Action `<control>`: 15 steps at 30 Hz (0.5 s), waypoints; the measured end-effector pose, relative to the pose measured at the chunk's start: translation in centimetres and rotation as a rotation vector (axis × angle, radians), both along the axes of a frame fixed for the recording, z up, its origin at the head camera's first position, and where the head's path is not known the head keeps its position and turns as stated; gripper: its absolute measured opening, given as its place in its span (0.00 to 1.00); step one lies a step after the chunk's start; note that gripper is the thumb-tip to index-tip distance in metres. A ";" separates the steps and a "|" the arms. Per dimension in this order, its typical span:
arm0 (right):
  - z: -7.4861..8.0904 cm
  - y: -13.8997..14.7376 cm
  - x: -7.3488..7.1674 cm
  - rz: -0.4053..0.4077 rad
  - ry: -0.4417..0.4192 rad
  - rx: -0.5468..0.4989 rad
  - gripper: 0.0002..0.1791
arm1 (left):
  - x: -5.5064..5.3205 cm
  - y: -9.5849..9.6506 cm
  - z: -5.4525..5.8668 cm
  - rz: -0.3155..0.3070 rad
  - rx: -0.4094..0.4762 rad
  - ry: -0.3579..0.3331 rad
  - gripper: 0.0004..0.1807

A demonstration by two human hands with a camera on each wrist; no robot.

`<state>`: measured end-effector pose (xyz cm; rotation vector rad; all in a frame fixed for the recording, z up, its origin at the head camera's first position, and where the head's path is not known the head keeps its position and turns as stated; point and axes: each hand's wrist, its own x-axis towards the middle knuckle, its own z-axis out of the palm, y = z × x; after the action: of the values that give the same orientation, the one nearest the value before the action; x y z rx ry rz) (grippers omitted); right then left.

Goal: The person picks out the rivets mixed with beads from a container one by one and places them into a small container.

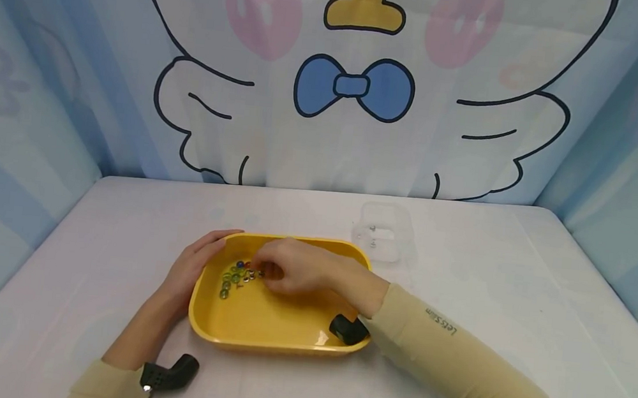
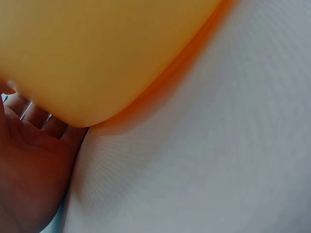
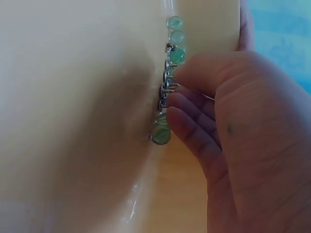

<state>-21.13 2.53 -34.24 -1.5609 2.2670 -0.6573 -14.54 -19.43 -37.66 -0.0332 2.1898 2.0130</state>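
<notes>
My right hand reaches into a yellow tray, thumb and fingers bent together at a cluster of marbles and silver thumbtacks. Close up in the right wrist view, the tips of that hand are right at several thumbtacks, among green-swirled marbles. I cannot tell if a thumbtack is pinched. Against the tray's left side and far corner lies my left hand, fingers extended along the rim. From the left wrist, its palm shows beside the tray's outer wall.
Behind the tray's far right corner stands a clear plastic box with a few small silver pieces in it. A blue marble is at the back of the cluster. Printed curtains enclose the white table at the back and sides.
</notes>
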 end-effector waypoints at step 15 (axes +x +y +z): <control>0.1 0.0 0.1 0.019 0.053 0.106 0.08 | 0.0 0.0 -0.1 -0.002 -0.009 0.007 0.26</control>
<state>-20.99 2.48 -34.11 -1.5654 2.2819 -0.4874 -14.58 -19.44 -37.77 -0.0252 2.2028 2.0051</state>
